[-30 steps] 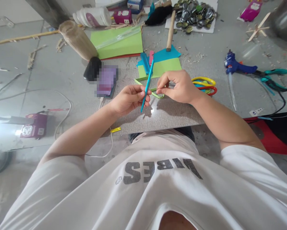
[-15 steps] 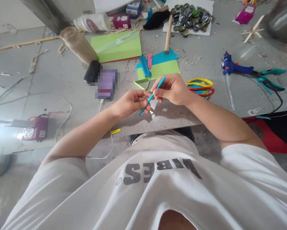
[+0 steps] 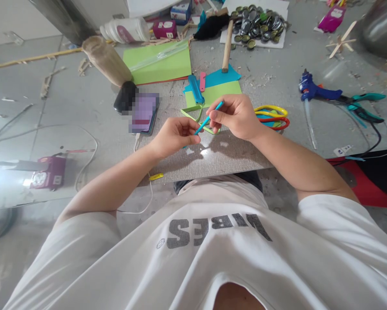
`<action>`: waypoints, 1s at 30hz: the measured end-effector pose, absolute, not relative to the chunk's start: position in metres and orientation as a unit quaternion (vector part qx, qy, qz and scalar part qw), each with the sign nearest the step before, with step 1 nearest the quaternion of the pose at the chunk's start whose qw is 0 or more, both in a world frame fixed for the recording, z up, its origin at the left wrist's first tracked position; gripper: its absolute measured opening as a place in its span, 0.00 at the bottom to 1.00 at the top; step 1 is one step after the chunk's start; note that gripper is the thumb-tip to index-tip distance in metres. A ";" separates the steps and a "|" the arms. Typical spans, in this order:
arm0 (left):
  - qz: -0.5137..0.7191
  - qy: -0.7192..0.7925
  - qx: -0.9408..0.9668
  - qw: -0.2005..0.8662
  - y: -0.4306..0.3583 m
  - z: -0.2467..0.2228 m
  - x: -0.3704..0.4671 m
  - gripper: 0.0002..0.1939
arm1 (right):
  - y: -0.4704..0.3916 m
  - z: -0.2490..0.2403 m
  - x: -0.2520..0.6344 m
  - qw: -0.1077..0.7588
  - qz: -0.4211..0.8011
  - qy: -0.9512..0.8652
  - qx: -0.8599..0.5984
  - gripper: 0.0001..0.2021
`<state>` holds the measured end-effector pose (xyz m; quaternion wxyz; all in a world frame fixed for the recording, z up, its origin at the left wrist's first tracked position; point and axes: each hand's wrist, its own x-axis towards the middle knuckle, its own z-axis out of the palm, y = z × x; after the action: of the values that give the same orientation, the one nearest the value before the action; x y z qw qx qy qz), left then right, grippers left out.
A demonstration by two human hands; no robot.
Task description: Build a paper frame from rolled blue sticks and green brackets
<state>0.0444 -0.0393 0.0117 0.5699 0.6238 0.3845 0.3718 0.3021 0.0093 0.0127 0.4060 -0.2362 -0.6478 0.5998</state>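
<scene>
You hold a thin blue strip [image 3: 218,106] at a slant between your left hand [image 3: 177,137] and right hand [image 3: 235,116], with scissors [image 3: 285,124] lying near your right wrist on the table [image 3: 235,156].

On my right I see a blue plastic glue gun [image 3: 310,90]; ahead, round metal bottle caps [image 3: 256,23] heaped on a white board [image 3: 280,7].

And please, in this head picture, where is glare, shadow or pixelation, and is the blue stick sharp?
Head view: strong glare whitens the left side of the table; head view: soft shadows lie below the left hand and right hand; head view: blocky pixels cover most of the phone; head view: the blue stick looks fairly sharp.
</scene>
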 end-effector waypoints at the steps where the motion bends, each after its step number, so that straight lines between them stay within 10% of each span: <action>1: 0.374 0.384 0.633 0.559 -0.040 0.012 0.045 0.34 | 0.009 0.013 0.302 0.408 0.598 -0.649 -0.234 0.34; 30: 0.360 0.450 0.660 0.482 -0.040 0.007 0.044 0.20 | 0.014 0.022 0.323 0.337 0.437 -0.795 -0.252 0.14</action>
<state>0.0443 -0.0397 0.0069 0.4821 0.6602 0.4497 0.3599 0.3228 0.0144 0.0217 0.3368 -0.2521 -0.7950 0.4370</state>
